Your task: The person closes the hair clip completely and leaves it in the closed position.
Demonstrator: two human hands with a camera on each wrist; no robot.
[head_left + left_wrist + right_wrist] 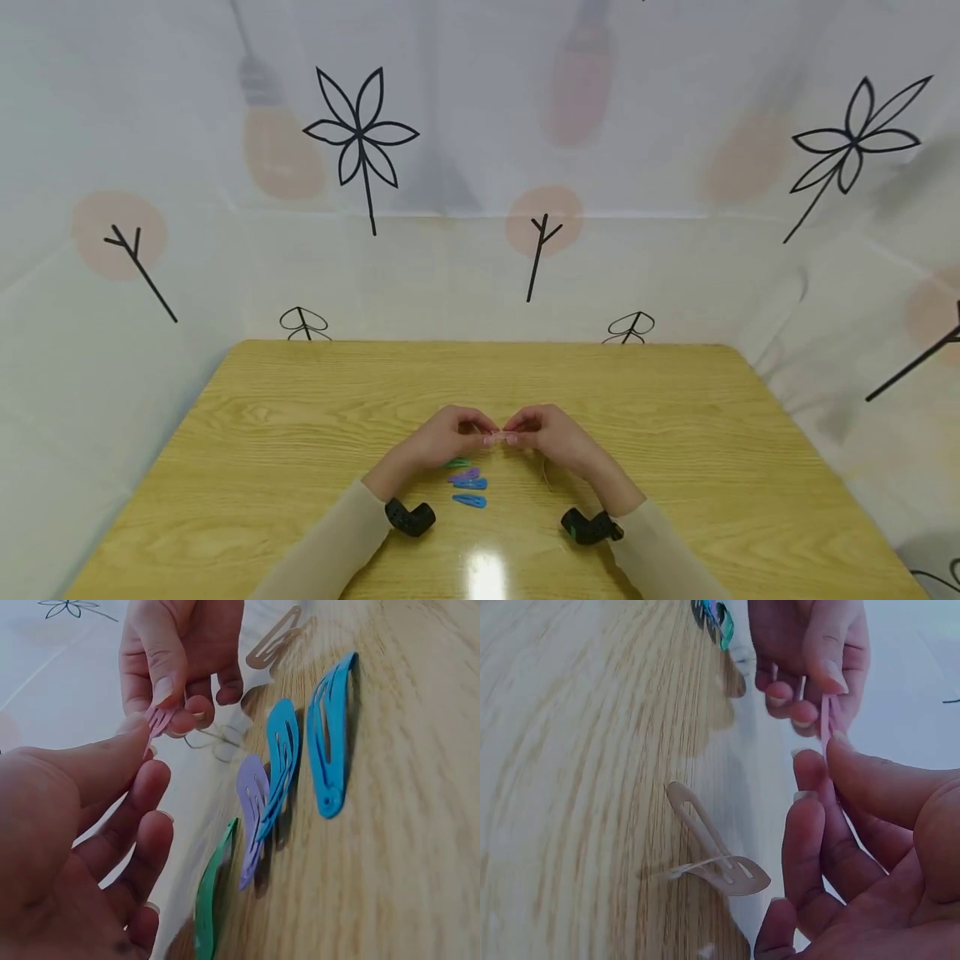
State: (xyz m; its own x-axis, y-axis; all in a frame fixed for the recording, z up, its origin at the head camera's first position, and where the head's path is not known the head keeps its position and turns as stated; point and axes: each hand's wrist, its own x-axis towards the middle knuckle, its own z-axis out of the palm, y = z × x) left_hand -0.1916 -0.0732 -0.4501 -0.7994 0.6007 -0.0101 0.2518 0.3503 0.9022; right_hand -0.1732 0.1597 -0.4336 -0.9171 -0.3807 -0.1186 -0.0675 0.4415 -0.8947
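A pink snap hair clip [159, 718] is stretched between my two hands above the table. My left hand [442, 437] pinches one end of it between thumb and index finger. At the other end, the thumb and fingers of my right hand [558, 437] pinch it too; the fingertips hide part of the clip. Nearest the left hand, a green clip [210, 892], a purple clip [249, 780] and two blue clips, one [283, 724] touching the purple one and one [335, 750] apart, lie on the table. Beneath the right hand is a beige clip [739, 883] with a thin strip sticking up.
The wooden table [300, 383] reaches back to a white curtain [450, 275] printed with black plant drawings. Black wrist cameras [410, 517] sit at both sleeve cuffs. Light glares off the table's near middle.
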